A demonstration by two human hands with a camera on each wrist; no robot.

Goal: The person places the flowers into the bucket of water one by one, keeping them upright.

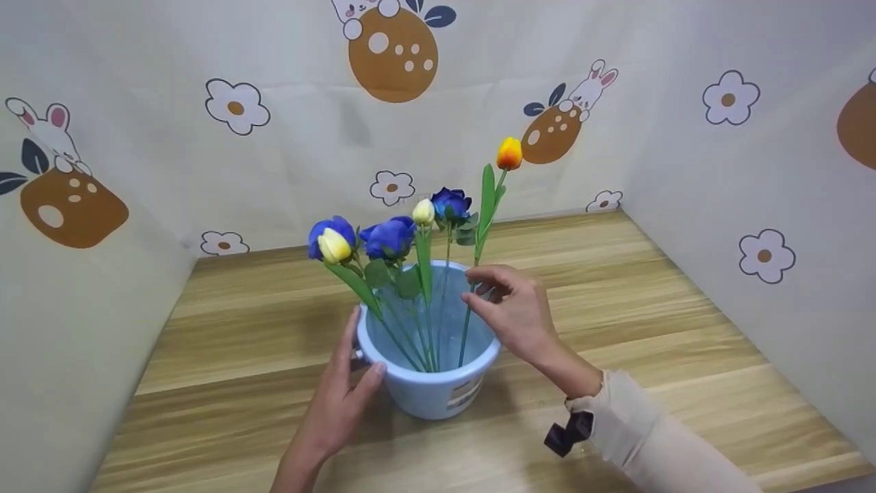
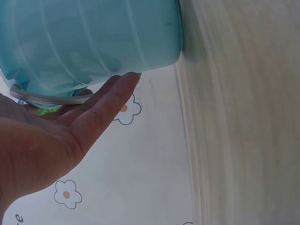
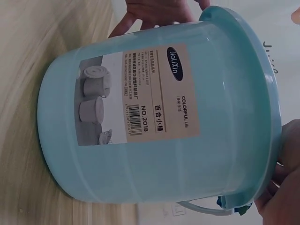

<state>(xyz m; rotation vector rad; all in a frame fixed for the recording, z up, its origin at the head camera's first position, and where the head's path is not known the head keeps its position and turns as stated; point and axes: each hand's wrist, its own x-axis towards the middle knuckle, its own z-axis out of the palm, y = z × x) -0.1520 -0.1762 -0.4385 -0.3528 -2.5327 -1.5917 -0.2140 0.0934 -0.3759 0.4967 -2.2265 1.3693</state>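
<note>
A light blue bucket stands upright on the wooden table, holding several artificial flowers. Among them are blue roses, pale yellow tulips and an orange-yellow tulip that rises highest on the right. My left hand rests against the bucket's left side, its thumb at the rim and its fingers fairly straight in the left wrist view. My right hand is over the right rim, with thumb and index finger curled at the orange-yellow tulip's green stem. In the right wrist view, the right fingertips are hidden.
A printed label is on the bucket's front, and a grey handle hangs at its side. Wood-grain table surface surrounds the bucket. Patterned cloth walls enclose the back and both sides.
</note>
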